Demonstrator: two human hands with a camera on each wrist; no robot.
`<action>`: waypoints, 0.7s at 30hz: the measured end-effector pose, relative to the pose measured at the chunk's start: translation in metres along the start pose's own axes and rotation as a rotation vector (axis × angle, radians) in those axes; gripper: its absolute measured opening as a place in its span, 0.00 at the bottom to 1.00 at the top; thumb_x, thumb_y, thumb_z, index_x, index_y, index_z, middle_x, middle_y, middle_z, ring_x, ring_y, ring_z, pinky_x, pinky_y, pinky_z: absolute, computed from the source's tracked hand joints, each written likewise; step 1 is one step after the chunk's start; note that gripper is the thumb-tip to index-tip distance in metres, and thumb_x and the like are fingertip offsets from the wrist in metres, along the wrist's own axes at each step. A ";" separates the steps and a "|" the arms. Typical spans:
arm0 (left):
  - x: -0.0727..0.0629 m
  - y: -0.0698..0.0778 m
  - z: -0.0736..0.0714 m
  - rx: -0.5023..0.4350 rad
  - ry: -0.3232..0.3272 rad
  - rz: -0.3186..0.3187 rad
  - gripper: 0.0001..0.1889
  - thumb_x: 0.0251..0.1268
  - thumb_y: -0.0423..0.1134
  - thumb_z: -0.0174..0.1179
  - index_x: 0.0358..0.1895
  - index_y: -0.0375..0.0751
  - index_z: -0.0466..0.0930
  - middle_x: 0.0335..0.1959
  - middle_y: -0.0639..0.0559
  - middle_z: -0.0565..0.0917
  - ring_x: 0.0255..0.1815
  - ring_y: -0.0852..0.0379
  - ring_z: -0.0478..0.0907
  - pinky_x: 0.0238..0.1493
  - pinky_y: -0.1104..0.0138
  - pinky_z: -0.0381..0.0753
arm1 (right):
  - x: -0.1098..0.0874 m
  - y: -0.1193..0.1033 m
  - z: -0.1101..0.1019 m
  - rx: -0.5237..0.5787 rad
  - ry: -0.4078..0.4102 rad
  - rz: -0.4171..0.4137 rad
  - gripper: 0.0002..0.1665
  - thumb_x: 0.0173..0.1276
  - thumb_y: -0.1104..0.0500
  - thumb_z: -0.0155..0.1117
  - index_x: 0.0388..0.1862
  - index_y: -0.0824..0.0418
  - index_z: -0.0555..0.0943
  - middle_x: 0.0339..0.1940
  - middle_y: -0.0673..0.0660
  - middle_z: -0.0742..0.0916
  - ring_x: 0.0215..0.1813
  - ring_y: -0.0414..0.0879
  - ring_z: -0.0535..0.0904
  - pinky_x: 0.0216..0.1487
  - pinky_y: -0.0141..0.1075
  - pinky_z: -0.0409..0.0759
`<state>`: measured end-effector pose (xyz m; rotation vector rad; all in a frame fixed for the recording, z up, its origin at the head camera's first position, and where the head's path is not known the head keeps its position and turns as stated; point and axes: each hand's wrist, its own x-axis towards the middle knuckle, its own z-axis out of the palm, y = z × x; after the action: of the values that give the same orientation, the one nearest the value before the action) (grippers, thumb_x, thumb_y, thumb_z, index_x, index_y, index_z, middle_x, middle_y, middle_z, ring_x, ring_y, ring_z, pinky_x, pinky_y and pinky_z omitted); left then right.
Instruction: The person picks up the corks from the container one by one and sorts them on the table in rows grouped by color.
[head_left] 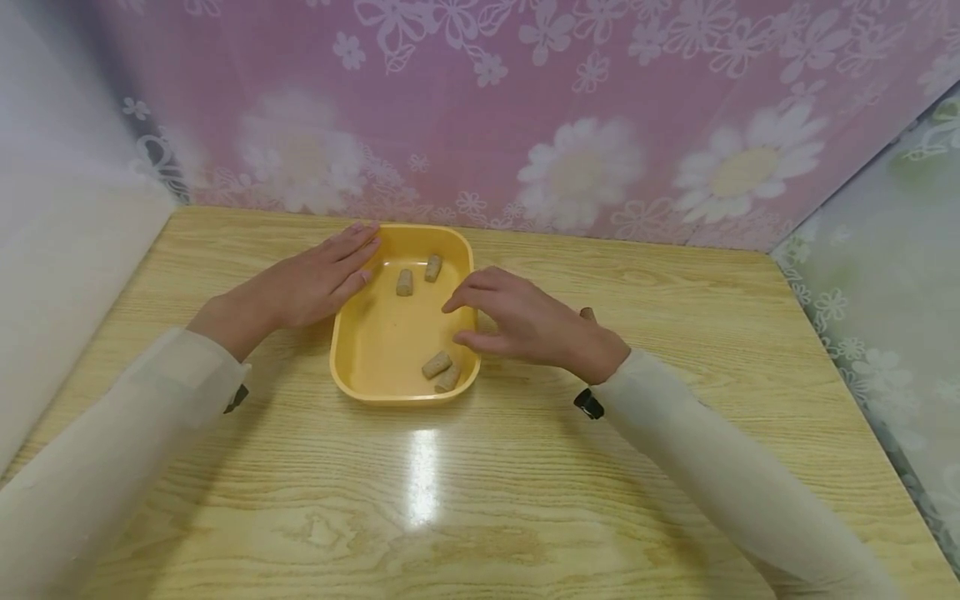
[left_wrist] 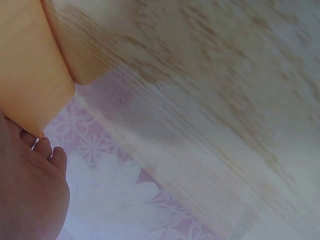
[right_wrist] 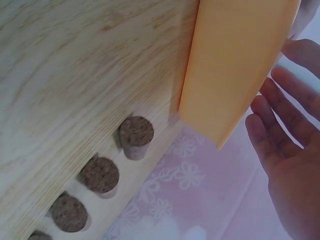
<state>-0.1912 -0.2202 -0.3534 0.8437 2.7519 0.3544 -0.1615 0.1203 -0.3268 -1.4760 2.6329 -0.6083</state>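
A yellow plastic tray [head_left: 375,346] stands on the table, with two corks [head_left: 405,282] lying near its back end and two more corks [head_left: 436,364] together at its front right corner. Along the tray's left rim rests my left hand [head_left: 311,283], its fingers stretched out toward the back corner. My right hand [head_left: 525,321] hovers over the right rim, thumb and fingers apart, and nothing shows between them. In the right wrist view several corks [right_wrist: 136,137] stand upright in a row on the table, outside the tray; the head view shows just one cork end [head_left: 588,315] behind my right wrist.
The wood-grain table [head_left: 487,500] reaches back to a pink flowered cloth [head_left: 480,125]. A pale wall [head_left: 67,192] borders the left side and another flowered cloth [head_left: 885,275] the right.
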 end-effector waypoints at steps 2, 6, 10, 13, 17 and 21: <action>0.000 0.000 0.000 0.000 0.000 -0.002 0.35 0.95 0.53 0.34 0.92 0.44 0.38 0.93 0.51 0.33 0.94 0.43 0.31 0.92 0.41 0.41 | 0.003 -0.002 0.000 0.002 -0.022 0.001 0.19 0.79 0.54 0.73 0.62 0.61 0.87 0.60 0.56 0.89 0.63 0.54 0.82 0.68 0.49 0.82; 0.000 0.000 0.001 0.001 -0.003 -0.009 0.35 0.95 0.54 0.33 0.92 0.45 0.38 0.93 0.52 0.33 0.94 0.44 0.30 0.92 0.41 0.41 | 0.009 -0.005 0.001 0.002 -0.057 0.004 0.19 0.78 0.53 0.73 0.62 0.61 0.88 0.59 0.56 0.89 0.63 0.55 0.82 0.69 0.50 0.80; 0.000 0.001 0.001 -0.002 -0.003 -0.015 0.35 0.95 0.54 0.33 0.92 0.46 0.37 0.94 0.53 0.33 0.94 0.44 0.30 0.92 0.41 0.41 | 0.014 -0.007 0.004 0.009 -0.086 0.008 0.19 0.79 0.53 0.71 0.62 0.60 0.88 0.59 0.57 0.89 0.65 0.55 0.82 0.71 0.51 0.79; 0.000 0.001 0.001 -0.003 0.001 -0.016 0.35 0.95 0.54 0.33 0.92 0.46 0.38 0.94 0.52 0.34 0.94 0.44 0.30 0.92 0.41 0.41 | 0.017 -0.008 0.008 0.015 -0.110 0.015 0.18 0.79 0.53 0.70 0.62 0.60 0.88 0.59 0.56 0.89 0.65 0.54 0.82 0.71 0.50 0.80; 0.000 0.001 0.001 -0.001 0.008 -0.013 0.35 0.95 0.54 0.34 0.92 0.46 0.38 0.94 0.51 0.35 0.94 0.44 0.31 0.92 0.41 0.42 | 0.021 -0.008 0.013 0.020 -0.141 0.024 0.18 0.80 0.54 0.70 0.62 0.59 0.88 0.59 0.56 0.89 0.65 0.53 0.82 0.71 0.48 0.80; -0.001 0.001 0.001 -0.003 0.009 -0.013 0.35 0.94 0.54 0.34 0.92 0.46 0.38 0.94 0.50 0.35 0.94 0.44 0.31 0.91 0.41 0.43 | 0.025 -0.010 0.016 0.025 -0.190 0.040 0.19 0.80 0.50 0.71 0.62 0.59 0.88 0.60 0.55 0.89 0.64 0.51 0.81 0.70 0.47 0.80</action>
<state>-0.1900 -0.2196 -0.3539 0.8257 2.7634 0.3608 -0.1634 0.0902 -0.3345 -1.3954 2.4948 -0.4695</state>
